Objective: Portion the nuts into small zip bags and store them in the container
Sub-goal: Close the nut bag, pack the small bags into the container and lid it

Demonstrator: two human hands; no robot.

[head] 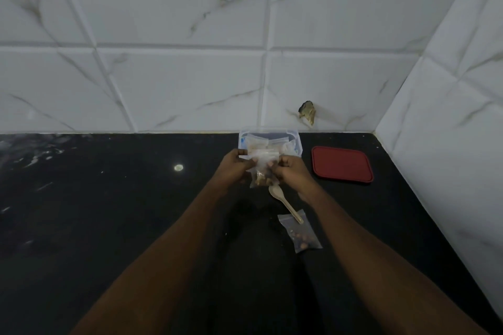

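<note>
A small clear zip bag with brown nuts in its lower part hangs between my two hands, just in front of the container. My left hand pinches its top left edge and my right hand pinches its top right edge. Behind it, against the wall, stands a clear plastic container with several filled zip bags inside. A second zip bag with a few nuts lies flat on the black counter under my right forearm. A pale plastic spoon lies between that bag and my hands, its handle resting on the bag.
A red lid lies flat on the counter to the right of the container. White marble-look tiled walls close the back and the right side. A chipped spot marks the back wall above the container. The black counter stretches left.
</note>
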